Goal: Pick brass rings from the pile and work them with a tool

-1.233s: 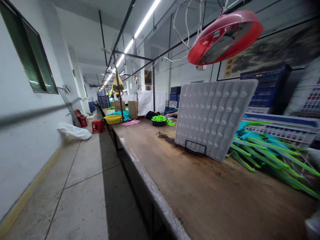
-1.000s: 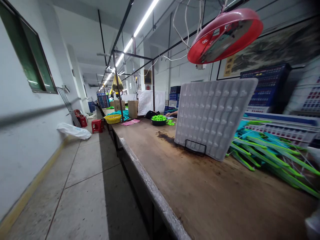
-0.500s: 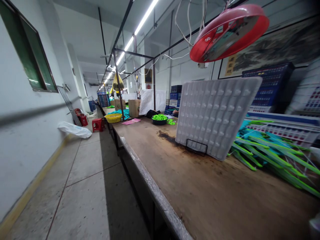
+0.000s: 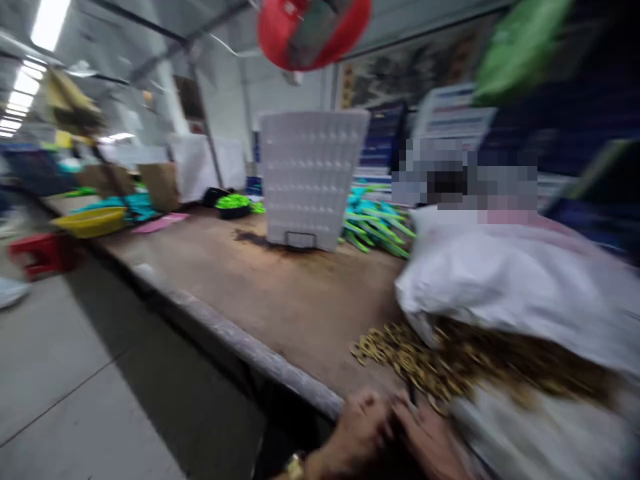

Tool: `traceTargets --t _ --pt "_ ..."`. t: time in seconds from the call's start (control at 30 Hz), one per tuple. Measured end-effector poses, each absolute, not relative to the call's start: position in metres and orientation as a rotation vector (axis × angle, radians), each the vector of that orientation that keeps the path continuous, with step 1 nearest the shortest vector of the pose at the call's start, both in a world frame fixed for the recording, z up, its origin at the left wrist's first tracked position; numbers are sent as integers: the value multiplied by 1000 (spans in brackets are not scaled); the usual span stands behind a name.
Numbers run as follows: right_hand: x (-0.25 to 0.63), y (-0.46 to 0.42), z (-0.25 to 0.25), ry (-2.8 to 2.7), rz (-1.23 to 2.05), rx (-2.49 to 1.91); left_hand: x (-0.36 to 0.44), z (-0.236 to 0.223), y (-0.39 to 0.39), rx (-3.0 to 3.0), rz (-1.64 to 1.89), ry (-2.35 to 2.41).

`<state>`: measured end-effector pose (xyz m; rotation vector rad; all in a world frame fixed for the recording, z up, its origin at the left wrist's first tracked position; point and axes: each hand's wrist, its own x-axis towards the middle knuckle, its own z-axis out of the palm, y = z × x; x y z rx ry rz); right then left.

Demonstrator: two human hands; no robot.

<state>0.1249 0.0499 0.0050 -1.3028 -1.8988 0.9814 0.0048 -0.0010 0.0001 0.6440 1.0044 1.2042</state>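
Note:
My left hand (image 4: 357, 427), with a gold-coloured band at its wrist, is at the table's near edge. Its fingers are curled closed. Close beside it is my right hand (image 4: 425, 430), also closed and blurred by motion. What the two hands hold, if anything, is hidden between them. Just beyond them lies a spread of brass-coloured rings (image 4: 415, 363). More of these pieces spill from the mouth of a large white sack (image 4: 480, 273) on the right.
A white dimpled plastic panel (image 4: 310, 180) stands upright on the brown table (image 4: 225, 273). Green and turquoise strips (image 4: 375, 223) lie behind it. Farther left are a bowl of bright green pieces (image 4: 233, 203), a yellow basket (image 4: 93, 221) and a red stool (image 4: 43, 255). A red lamp (image 4: 313, 37) hangs overhead.
My view has swung to the right. Both hands, the white sack and the brass-coloured rings have come into sight, and the panel now appears farther left and smaller.

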Motion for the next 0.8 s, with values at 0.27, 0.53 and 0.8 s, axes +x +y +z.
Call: traceTargets --t 0.27,0.53,0.8 --pt "120 34 22 -1666 1405 -1212 0 24 -17 534 1122 987" --pt "135 19 18 -2053 957 -1220 5 27 -23 529 1155 972" --pt "133 10 17 -2289 764 -1233 2 20 -24 668 1181 983"
